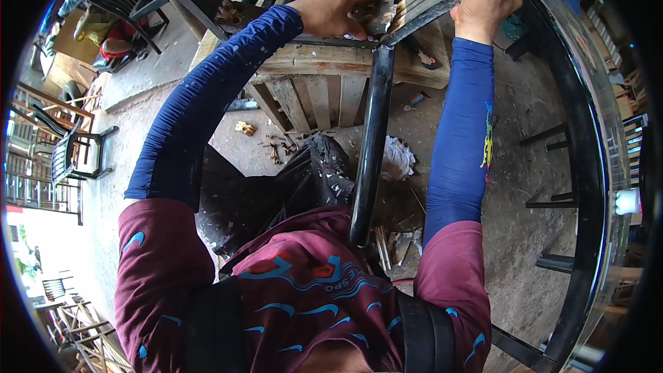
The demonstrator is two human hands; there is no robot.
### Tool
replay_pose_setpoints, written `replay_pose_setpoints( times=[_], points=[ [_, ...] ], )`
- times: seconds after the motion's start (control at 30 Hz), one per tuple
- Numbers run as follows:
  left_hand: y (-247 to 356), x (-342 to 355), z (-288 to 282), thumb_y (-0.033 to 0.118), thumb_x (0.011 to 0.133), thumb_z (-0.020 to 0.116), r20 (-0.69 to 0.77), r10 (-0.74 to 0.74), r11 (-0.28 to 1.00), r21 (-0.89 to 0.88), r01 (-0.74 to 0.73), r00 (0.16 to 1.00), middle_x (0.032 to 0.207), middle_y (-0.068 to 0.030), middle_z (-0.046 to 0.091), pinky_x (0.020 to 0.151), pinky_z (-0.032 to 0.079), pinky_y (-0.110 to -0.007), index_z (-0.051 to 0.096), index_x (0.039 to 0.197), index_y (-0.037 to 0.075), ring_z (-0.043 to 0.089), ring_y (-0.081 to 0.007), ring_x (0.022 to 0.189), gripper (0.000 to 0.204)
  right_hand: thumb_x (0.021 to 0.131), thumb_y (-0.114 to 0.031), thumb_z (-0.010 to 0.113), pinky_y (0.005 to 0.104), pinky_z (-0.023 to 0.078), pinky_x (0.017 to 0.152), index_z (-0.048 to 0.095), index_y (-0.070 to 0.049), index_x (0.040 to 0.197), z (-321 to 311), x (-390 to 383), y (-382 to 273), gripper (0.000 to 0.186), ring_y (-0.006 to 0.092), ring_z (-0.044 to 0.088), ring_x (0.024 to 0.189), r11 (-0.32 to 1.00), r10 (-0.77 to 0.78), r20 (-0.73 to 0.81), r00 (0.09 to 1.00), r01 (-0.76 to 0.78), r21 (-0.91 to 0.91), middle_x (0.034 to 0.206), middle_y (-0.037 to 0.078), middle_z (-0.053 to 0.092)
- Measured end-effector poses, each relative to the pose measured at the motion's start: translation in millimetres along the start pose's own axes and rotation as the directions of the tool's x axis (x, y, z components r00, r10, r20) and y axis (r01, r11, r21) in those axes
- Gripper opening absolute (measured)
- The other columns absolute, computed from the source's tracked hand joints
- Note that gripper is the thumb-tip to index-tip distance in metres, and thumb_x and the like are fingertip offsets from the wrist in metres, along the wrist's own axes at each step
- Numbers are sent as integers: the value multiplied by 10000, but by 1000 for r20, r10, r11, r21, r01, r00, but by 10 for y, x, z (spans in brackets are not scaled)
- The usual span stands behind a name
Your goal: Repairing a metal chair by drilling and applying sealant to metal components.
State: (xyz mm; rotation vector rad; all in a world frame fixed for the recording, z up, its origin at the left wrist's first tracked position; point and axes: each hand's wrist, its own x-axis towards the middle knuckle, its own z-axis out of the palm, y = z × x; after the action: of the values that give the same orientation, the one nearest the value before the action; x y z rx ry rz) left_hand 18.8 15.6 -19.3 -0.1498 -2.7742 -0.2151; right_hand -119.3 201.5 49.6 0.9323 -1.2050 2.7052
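Note:
A black chair frame (pixel 373 138) lies across a rough wooden bench (pixel 297 61), one leg pointing toward my body, slats at the top. My left hand (pixel 335 10) is closed at the frame's corner joint (pixel 380 21), which is scuffed and bare in patches; part of its fingertips is hidden. Farther right, my right hand (pixel 485 1) is wrapped around the upper rail (pixel 435 7). A small tool (pixel 427 59) with a dark handle rests on the bench just below that rail.
Left are stacked chairs (pixel 69 152) and a seated person in red (pixel 116 45). A black curved table frame with glass (pixel 587 166) runs along my right. On the floor are a white rag (pixel 397 157), debris (pixel 273 152) and a small tool (pixel 416 100).

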Motion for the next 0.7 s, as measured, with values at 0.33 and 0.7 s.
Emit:
replay_pose_setpoints(
  times=[0.33,0.7],
  points=[
    [44,3,-20,348,785,888,40,-78,997,1,78,996,1206,-231,718,959,571,-393,612,1379,-7,726,-342,1073,745,951,-253,629,322,546,674,711,-48,950,101,0,53,221,168,630,725,998,-34,30,999,36,-45,825,34,659],
    [126,52,82,279,753,900,-17,-61,997,42,62,998,1083,-220,749,886,583,-391,648,1346,9,747,-335,954,698,894,-233,697,338,491,796,696,-19,826,14,50,183,225,185,635,792,977,-209,56,976,211,-37,827,42,675]
  ],
)
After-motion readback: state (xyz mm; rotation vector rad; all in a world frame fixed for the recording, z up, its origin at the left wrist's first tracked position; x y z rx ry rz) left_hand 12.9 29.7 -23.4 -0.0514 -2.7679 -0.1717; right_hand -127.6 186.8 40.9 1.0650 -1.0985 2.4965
